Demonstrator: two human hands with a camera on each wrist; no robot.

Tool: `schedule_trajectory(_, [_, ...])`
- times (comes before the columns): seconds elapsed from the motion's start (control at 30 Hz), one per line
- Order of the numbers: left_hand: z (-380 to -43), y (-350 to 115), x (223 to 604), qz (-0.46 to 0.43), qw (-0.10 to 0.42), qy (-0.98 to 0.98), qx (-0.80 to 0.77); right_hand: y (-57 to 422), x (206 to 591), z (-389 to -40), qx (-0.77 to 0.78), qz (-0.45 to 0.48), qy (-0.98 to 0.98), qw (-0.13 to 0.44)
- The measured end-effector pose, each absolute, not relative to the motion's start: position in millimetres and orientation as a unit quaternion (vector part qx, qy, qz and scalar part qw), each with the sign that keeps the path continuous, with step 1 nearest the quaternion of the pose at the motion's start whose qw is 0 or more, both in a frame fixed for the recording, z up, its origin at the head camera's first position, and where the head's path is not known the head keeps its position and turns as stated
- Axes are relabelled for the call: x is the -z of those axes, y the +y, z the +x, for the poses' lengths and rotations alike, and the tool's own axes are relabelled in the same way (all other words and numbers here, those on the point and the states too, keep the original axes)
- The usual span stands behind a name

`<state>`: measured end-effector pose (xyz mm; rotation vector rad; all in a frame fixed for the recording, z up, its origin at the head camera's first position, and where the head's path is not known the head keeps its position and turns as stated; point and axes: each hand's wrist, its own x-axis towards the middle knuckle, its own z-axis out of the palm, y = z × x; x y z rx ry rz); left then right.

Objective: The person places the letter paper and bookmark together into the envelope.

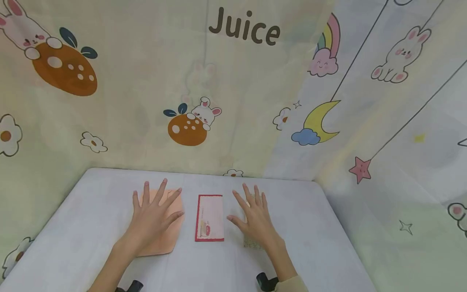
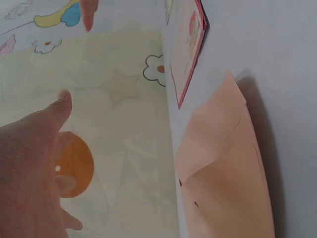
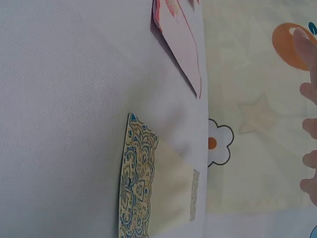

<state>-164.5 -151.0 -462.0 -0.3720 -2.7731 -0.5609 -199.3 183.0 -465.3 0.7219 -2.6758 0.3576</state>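
A printed fabric hanging (image 1: 138,93) fills the back and both sides of the room, cream behind and to the left, paler to the right, with rabbits, oranges, flowers and the word "Juice". Against it stands the white bench (image 1: 204,269), its two far corners rounded, its far edge meeting the cloth and its side edges spreading toward the person. Broad stretches of white surface run from the outer paper pieces to both side edges; a narrower strip lies along the far edge.

The peach envelope (image 1: 166,242) lies left of the middle, its folded flap showing in the left wrist view. Above it, apart from it, hangs the left hand (image 1: 150,217), fingers spread wide and holding nothing. The right hand (image 1: 257,217), likewise splayed and unladen, hangs over the other side.

Between the hands lies the pink card (image 1: 211,217), edged in red, a slim gap from the envelope and a slightly wider one from the cream patterned piece (image 3: 157,191) under the right hand. Blue-and-gold scrollwork borders that piece. Smallest, a black fitting (image 1: 265,282) shows at the right wrist, beside a pale sleeve (image 1: 292,284).
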Motion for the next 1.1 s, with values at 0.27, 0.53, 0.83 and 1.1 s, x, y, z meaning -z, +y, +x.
schedule_trajectory(0.27, [-162, -152, 473, -0.068, 0.121, -0.974, 0.181, 181, 470, -199, -0.159, 0.265, -0.932, 0.19])
schedule_trajectory(0.53, [-159, -162, 499, 0.004, 0.006, -0.977, 0.214, 162, 479, -197, -0.194, 0.286, -0.927, 0.148])
schedule_trajectory(0.83, [-153, -159, 515, 0.003, 0.013, -0.977, 0.211, 126, 492, -191, -0.179, 0.304, -0.932, 0.081])
schedule_trajectory(1.1, [-154, -157, 513, 0.014, 0.019, -0.978, 0.209, 95, 501, -193, -0.188, 0.342, -0.918, 0.07])
